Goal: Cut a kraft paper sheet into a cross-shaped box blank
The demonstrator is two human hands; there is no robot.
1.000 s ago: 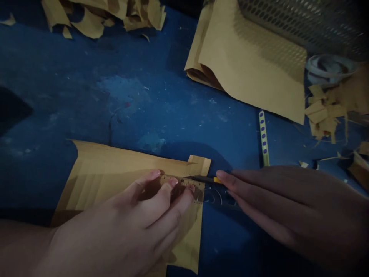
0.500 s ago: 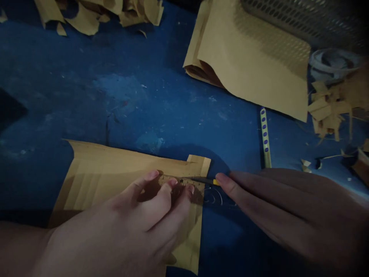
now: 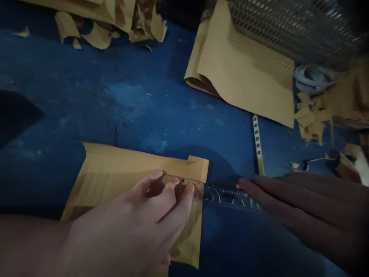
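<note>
My left hand presses a clear plastic ruler with bent fingertips onto a brown paper piece. The ruler has cut-out shapes, and its right end sticks out past the paper's edge over the table. At the paper's upper right, a small strip lies above the ruler's edge. My right hand is closed around a craft knife with a yellow tip part, just right of the paper. Most of the knife is hidden by the fingers, and its dark blade is hard to make out.
A folded brown paper sheet lies at the back, beside a perforated metal basket. Paper scraps and a white coil are at the right. More scraps lie back left. A strip with purple dots rests near my right hand.
My right hand has moved to the right with the craft knife, off the paper's edge. My left hand still holds the ruler down. The camera view has shifted slightly.
</note>
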